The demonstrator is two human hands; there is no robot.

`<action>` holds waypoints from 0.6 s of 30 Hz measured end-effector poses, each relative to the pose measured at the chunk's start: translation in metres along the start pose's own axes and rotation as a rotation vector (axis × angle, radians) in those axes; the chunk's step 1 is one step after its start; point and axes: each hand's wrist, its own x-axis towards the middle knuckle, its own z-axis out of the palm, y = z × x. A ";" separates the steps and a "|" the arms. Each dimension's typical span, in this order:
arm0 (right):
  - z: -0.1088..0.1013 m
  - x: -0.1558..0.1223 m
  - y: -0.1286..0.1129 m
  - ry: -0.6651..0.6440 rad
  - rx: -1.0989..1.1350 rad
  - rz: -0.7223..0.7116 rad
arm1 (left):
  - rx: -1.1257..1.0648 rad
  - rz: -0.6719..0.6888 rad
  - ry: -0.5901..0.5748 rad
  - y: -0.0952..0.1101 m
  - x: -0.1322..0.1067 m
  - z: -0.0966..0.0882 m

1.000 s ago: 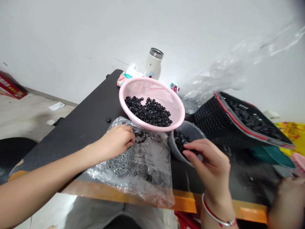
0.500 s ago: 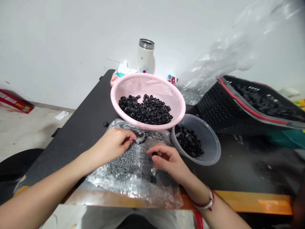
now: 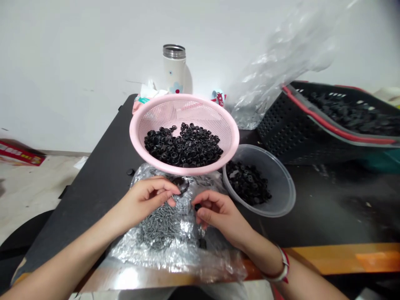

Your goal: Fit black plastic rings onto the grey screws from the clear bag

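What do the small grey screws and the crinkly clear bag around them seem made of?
The small grey screws look like metal, dull silvery sheen. The crinkly clear bag looks like thin glossy plastic film: wrinkles catch light, screws show through.

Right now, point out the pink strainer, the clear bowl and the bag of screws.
pink strainer (image 3: 187, 112), head view, bare mesh at back.
clear bowl (image 3: 281, 187), head view, bare inner wall, right side.
bag of screws (image 3: 175, 254), head view, crinkled plastic near the table edge.
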 end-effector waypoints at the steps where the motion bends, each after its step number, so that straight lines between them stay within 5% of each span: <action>1: 0.000 0.000 0.000 0.006 0.004 0.007 | -0.048 -0.022 -0.005 0.001 0.000 0.001; 12: -0.001 0.000 0.002 -0.029 0.000 0.038 | -0.162 -0.123 0.020 0.005 0.001 0.005; 18: 0.000 0.002 0.003 -0.023 -0.016 0.005 | 0.001 -0.165 0.080 -0.001 0.000 0.003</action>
